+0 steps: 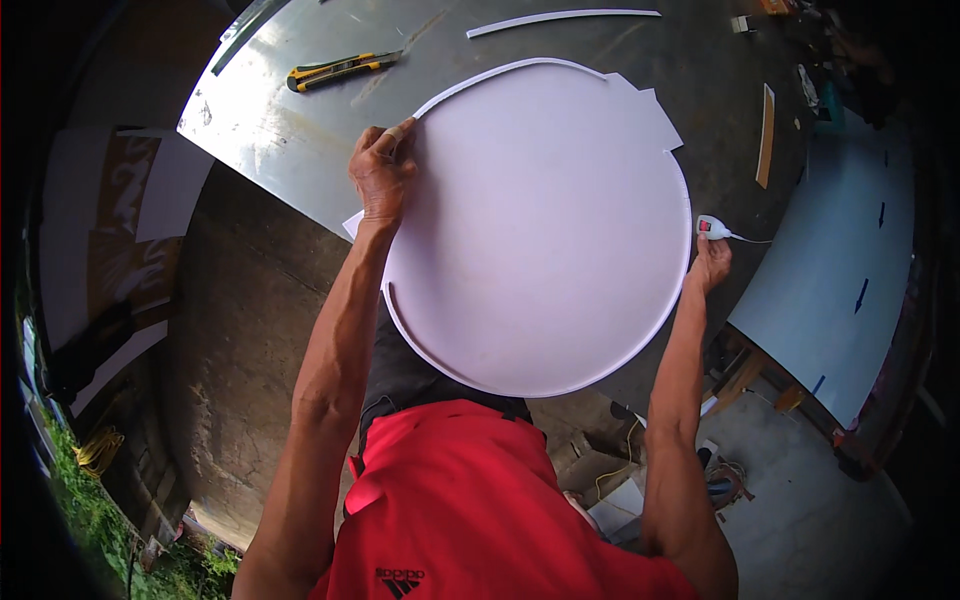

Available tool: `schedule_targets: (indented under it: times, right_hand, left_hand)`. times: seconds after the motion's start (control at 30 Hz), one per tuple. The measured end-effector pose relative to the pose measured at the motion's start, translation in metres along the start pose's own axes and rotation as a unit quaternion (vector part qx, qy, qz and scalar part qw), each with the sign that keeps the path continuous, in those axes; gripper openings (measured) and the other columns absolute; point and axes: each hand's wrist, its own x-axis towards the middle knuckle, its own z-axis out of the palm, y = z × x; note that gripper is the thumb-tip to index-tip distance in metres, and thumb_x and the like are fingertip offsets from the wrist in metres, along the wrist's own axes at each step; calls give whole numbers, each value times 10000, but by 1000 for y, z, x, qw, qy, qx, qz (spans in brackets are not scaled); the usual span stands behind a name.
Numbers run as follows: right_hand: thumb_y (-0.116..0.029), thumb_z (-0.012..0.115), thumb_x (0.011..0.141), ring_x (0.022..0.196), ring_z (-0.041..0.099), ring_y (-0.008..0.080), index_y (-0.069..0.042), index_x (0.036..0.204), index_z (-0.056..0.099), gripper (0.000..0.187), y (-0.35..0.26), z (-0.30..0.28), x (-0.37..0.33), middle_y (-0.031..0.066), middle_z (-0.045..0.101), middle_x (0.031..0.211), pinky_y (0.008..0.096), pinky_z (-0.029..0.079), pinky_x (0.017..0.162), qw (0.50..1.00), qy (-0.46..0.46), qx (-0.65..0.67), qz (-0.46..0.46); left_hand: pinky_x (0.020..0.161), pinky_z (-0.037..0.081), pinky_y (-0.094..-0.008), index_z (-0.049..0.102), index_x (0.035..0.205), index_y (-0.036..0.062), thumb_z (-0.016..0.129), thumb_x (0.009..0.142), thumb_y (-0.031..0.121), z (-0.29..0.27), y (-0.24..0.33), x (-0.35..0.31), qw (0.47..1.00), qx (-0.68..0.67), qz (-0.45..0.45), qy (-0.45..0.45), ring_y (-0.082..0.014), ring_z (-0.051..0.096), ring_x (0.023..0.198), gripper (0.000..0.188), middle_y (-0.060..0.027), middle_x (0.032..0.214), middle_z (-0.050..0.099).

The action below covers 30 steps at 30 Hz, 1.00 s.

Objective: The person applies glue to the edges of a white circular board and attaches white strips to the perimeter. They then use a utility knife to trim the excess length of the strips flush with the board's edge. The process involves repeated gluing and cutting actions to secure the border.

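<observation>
Left hand (pixel 382 178) pinches the upper-left edge of the pale disc (pixel 540 230), at centre of frame; right hand (pixel 711 264), apart, holds a white bottle (pixel 713 229). Probably its rim strip (pixel 510 70) is being glued; next needs nozzle (pixel 752 240) turned inward.

A workspace seen from above. A grey sheet-metal tabletop (pixel 330 160) catches a bright white glare at its upper left. Stained brown concrete floor (pixel 255 260) spreads to the left, with paler grey floor (pixel 800 510) at lower right. A pale blue panel (pixel 840 240) rests on wooden supports (pixel 738 383) at right. Daylit green plants (pixel 75 495) line the lower left; the outer edges fall dark.
</observation>
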Motion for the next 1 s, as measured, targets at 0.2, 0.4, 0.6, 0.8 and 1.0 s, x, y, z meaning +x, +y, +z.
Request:
schedule_targets:
  times: [0.2,0.4,0.6,0.8,1.0]
  right_hand:
    - [-177,722,986,731,674,144,31,1085,655,240,-118,71,-93,89,712,868,249,527,623,992,-107,-68,22]
    - [-298,725,991,548,603,99,9,917,700,317,-230,250,-186,61,678,732,234,434,469,880,-461,-44,108]
    - [-379,806,901,435,561,110,-7,802,711,396,-256,332,-198,67,662,635,251,394,403,842,-511,-108,132]
    - [-366,864,831,428,549,107,-4,718,702,413,-260,343,-201,66,651,593,260,379,406,839,-507,-171,97]
    - [-357,881,814,423,539,109,-17,718,700,397,-260,345,-200,58,641,590,257,377,404,842,-499,-172,113]
  left_hand:
    - [704,504,-379,820,1068,128,781,757,-32,-5,1,-2,999,32,26,13,-256,613,765,352,-71,799,612]
    - [760,505,-389,812,1109,159,761,669,-44,-6,1,-3,999,42,15,-14,-263,612,845,487,-57,852,619]
    - [739,500,-374,807,1108,165,755,698,-59,-6,5,-3,999,35,12,0,-248,608,816,471,-50,848,620]
    - [745,490,-379,794,1038,126,770,739,-8,-4,3,-2,999,37,5,26,-242,616,820,328,-40,845,627]
    - [692,514,-363,769,1045,58,812,783,15,-17,-1,-14,997,41,24,61,-241,624,772,269,-65,859,664]
